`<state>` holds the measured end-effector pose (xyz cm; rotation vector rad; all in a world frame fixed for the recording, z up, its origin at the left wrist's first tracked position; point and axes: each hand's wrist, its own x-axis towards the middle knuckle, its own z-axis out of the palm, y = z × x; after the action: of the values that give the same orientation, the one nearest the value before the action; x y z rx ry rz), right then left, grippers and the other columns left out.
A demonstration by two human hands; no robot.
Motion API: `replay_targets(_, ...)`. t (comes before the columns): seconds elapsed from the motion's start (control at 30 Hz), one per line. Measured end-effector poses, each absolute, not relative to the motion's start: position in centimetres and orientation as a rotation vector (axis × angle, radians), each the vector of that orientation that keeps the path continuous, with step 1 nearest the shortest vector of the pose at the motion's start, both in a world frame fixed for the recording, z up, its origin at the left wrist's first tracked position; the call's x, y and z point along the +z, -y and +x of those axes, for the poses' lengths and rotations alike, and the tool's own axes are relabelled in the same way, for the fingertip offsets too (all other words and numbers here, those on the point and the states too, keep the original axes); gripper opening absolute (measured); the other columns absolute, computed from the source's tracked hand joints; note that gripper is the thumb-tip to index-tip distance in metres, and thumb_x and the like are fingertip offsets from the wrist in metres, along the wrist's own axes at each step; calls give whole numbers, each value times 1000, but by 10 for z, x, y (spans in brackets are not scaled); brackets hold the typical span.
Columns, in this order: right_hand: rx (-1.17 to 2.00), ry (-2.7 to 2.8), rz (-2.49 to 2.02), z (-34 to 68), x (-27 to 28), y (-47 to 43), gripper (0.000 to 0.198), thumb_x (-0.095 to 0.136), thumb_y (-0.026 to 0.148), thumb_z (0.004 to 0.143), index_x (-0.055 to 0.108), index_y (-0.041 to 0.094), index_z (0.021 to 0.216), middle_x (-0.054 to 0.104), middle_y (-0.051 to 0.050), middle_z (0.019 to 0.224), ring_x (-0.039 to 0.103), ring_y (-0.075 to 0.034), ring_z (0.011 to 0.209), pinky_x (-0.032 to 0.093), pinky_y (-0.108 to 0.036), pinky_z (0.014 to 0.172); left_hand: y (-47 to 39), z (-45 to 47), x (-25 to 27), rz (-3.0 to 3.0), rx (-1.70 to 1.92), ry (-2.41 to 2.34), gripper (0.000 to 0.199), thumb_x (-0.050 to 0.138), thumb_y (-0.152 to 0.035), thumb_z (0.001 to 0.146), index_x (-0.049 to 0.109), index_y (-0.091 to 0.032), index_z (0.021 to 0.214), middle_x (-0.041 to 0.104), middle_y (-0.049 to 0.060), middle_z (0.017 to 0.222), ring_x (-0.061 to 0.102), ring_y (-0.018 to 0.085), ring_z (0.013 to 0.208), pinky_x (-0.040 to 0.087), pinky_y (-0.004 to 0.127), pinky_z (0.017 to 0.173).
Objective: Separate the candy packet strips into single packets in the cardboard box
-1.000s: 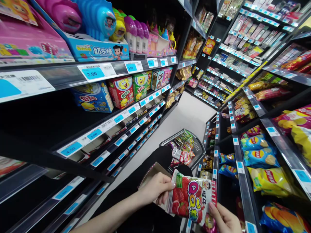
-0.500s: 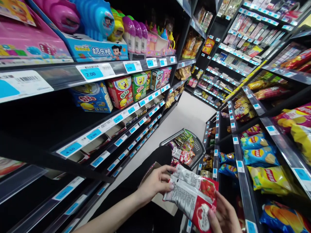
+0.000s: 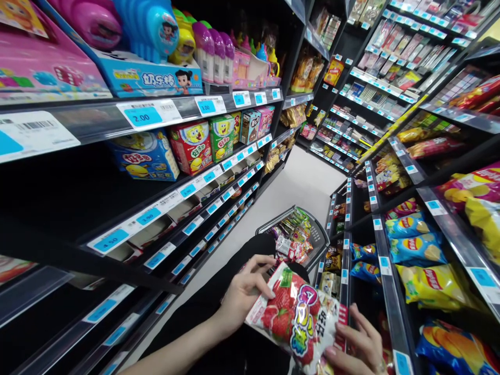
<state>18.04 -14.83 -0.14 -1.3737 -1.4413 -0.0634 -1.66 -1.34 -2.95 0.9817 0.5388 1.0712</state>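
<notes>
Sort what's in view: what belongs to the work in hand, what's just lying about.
Work in hand:
- rectangular red-and-white plastic packet, held by left fingers and right fingers
- probably the grey plastic basket

Just lying about:
- blue cardboard box
- yellow plastic pillow-shaped bags

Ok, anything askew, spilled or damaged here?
The blue box under the 2.00 price tag looks askew: its front is turned out of line with the red box beside it. I see no spill; the held packet shows no tear.

Right hand [image 3: 363,344] — partly below the bottom edge
</notes>
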Motion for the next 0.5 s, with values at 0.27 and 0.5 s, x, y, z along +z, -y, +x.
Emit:
replay_targets(0.27, -320, 1568, -1334, 189, 2, 147, 16, 66, 35, 85, 75, 48, 85, 69, -3, 75, 52, -27, 120, 47, -47, 92, 25, -22, -22, 1100, 1219, -529, 17, 80, -29, 74, 78, -23, 59, 68, 11, 114, 68, 27, 95, 57, 37, 83)
replay_targets(0.5, -170, 1592, -1327, 188, 5, 146, 23, 57, 46, 89, 74, 31, 88, 76, -4, 90, 57, -26, 122, 40, -46, 106, 10, -21, -28, 1424, 1213, -392, 11, 78, -24, 76, 72, -20, 68, 72, 11, 113, 48, 32, 129, 40, 48, 106)
